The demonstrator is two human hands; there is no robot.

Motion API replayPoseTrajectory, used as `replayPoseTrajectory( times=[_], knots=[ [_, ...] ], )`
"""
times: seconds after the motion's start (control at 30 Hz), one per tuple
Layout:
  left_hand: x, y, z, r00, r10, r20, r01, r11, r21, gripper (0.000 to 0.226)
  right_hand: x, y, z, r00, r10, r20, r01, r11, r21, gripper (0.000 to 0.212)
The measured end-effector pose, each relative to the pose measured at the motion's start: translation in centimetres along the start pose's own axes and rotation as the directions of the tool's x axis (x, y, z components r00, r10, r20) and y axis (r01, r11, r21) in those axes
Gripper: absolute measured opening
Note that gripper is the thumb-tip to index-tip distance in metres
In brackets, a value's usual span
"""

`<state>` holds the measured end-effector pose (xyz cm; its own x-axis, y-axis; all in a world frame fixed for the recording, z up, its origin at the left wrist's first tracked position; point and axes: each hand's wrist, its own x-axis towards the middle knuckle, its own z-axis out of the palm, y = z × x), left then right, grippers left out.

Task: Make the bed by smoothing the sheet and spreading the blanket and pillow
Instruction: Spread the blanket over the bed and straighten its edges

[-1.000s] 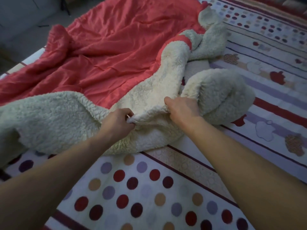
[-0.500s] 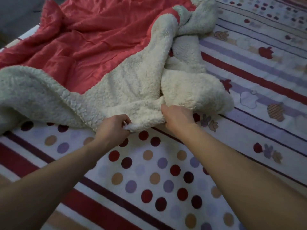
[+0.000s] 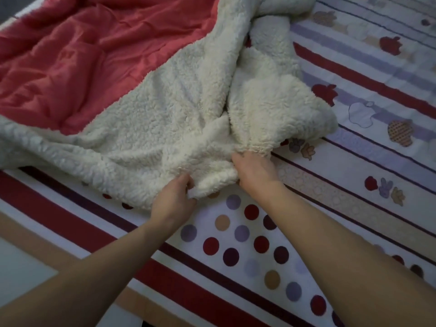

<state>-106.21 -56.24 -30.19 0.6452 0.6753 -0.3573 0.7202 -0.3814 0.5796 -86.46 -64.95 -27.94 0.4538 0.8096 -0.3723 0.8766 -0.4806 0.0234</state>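
A blanket [image 3: 165, 109], red on one face and cream fleece on the other, lies rumpled across the upper left of the bed with its fleece side folded over. My left hand [image 3: 173, 201] pinches the fleece corner at the blanket's near edge. My right hand [image 3: 253, 169] grips the same edge a little further right, under a bunched fold. The sheet [image 3: 247, 244], white with coloured dots, stripes and apple prints, lies flat below and to the right. No pillow is in view.
The bed's near edge runs across the bottom left, with pale floor [image 3: 21, 263] beyond it. To the right, bare sheet stretches out toward the far side.
Both hands have pulled the blanket's fleece edge toward me, and the view has dropped lower over the bed. The bunched fold on the right has flattened somewhat.
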Motion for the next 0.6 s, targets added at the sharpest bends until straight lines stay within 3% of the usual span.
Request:
replayPoseTrajectory(
  times=[0.2,0.5,0.6],
  knots=[
    [0.9,-1.0,0.8,0.988,-0.004,0.156,-0.002,0.999,0.044,0.023,-0.4,-0.4,2.1,0.978,-0.017,0.206,0.018,1.000,-0.006,0.034],
    [4.0,-0.7,-5.6,0.999,0.003,0.051,-0.004,1.000,0.028,0.014,1.8,-3.1,-3.5,0.983,-0.167,-0.080,0.172,0.983,0.064,0.025],
    [4.8,-1.3,-8.7,1.000,0.001,0.017,-0.001,0.999,0.040,0.018,3.2,-4.6,-5.3,0.975,-0.197,-0.106,0.204,0.977,0.061,0.025]
  ],
)
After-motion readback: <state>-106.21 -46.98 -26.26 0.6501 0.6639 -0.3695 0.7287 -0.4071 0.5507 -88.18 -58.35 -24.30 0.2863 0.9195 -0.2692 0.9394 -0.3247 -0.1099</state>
